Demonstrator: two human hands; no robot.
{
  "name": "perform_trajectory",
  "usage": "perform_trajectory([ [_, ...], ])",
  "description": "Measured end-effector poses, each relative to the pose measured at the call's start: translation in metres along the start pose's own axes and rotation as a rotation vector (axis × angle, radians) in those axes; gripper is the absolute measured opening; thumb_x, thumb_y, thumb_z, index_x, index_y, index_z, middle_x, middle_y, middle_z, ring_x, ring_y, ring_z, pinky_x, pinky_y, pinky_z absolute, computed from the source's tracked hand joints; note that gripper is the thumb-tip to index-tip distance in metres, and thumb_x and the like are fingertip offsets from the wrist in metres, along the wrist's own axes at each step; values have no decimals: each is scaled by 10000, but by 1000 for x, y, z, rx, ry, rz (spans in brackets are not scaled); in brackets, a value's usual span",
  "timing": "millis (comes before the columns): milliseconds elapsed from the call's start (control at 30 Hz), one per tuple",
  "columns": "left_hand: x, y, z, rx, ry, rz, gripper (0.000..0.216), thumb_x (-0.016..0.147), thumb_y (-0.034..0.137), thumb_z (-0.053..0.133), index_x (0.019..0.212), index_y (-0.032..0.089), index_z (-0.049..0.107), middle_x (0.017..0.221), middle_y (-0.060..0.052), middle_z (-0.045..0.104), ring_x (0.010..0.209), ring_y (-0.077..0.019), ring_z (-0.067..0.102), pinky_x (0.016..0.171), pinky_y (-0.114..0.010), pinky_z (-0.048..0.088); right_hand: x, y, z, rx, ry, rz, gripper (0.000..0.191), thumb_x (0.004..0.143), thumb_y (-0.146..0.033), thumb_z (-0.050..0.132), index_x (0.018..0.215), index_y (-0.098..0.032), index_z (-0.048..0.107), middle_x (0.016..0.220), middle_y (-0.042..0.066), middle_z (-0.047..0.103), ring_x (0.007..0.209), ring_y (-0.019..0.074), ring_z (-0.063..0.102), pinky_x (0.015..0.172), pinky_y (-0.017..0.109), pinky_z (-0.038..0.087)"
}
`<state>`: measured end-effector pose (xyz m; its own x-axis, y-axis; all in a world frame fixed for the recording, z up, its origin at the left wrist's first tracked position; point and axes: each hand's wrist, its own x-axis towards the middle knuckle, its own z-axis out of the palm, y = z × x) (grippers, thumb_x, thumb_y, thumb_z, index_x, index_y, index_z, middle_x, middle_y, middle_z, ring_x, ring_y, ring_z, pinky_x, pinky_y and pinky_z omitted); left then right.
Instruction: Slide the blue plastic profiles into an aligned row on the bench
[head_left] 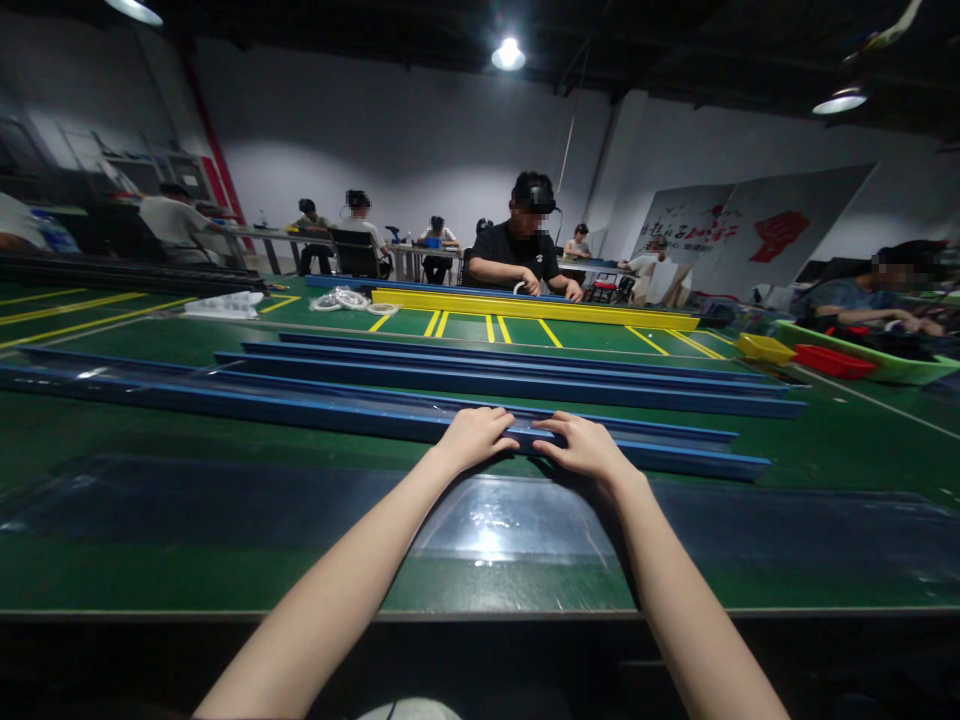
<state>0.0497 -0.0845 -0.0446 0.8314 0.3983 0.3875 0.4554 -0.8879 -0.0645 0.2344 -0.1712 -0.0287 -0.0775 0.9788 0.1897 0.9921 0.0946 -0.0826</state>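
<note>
A long blue channel rail [315,412] lies across the green table in front of me. My left hand [474,436] rests on its near edge with fingers curled over it. My right hand [583,446] lies right beside it on the same rail, fingers also curled over the edge. A clear plastic sheet or sleeve [495,520] lies flat between the rail and the table's near edge, under my forearms.
Further blue rails [495,378] lie parallel behind. A long yellow rail [525,306] lies farther back, where a person in black [521,250] works opposite. Yellow bin [765,348] and red bin [834,360] stand at right. More people sit at tables behind.
</note>
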Motion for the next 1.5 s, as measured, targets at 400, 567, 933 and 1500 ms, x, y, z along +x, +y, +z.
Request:
perform_trajectory([
  [400, 1, 0, -9, -214, -20, -146, 217, 791, 422, 476, 880, 224, 490, 876, 24, 616, 768, -141, 569, 611, -214, 360, 4, 13, 1, 284, 102, -69, 130, 680, -303, 532, 712, -177, 528, 684, -5, 532, 632, 116, 464, 568, 225, 333],
  [567, 2, 1, -9, -225, -47, -187, 229, 779, 432, 486, 852, 217, 512, 841, 14, 620, 744, -147, 566, 599, -215, 360, 5, 13, 1, 267, 99, -70, 127, 673, -296, 533, 690, -171, 516, 669, -1, 523, 617, 113, 452, 558, 224, 323],
  [933, 3, 1, -9, -188, -16, -194, 260, 767, 456, 504, 773, 197, 526, 790, 1, 623, 732, -155, 570, 585, -217, 358, 6, 12, 0, 216, 94, -37, 124, 655, -288, 545, 681, -167, 536, 659, 6, 538, 607, 116, 459, 551, 222, 315],
  [1500, 2, 4, -8, -109, 6, -98, 239, 815, 415, 455, 782, 185, 511, 811, -21, 600, 763, -155, 564, 615, -223, 373, 5, 10, 1, 135, 74, -25, 91, 663, -264, 522, 713, -188, 521, 706, 9, 545, 637, 120, 463, 564, 220, 306],
])
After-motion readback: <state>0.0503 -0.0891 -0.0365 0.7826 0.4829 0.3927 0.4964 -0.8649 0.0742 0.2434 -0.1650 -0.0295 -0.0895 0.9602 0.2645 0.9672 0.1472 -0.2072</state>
